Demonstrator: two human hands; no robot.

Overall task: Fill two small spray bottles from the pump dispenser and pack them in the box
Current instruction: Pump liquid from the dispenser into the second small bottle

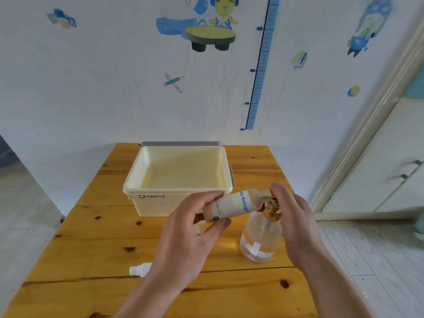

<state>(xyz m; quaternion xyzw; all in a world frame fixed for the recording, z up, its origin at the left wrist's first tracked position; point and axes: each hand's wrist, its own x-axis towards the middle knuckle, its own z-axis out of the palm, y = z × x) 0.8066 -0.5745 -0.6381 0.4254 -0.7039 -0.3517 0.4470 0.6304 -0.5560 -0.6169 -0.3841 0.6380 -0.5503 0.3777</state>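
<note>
My left hand point(195, 228) grips a small translucent spray bottle point(231, 206) with blue lettering, tilted on its side, its mouth against the gold pump head point(271, 206). The pump dispenser point(260, 237) is a clear round bottle of clear liquid standing on the table's right side. My right hand point(296, 216) rests on top of the pump, fingers curved over the head. A white spray cap point(140, 269) lies on the wood at the lower left, partly hidden by my left forearm. The cream plastic box point(176, 191) stands open behind the hands.
The wooden table point(91, 249) stands against a white wall with cartoon stickers and a height ruler. The floor drops off on both sides. A cream door frame and cabinet are at the right. Something clear point(200, 227) shows under my left hand, mostly hidden.
</note>
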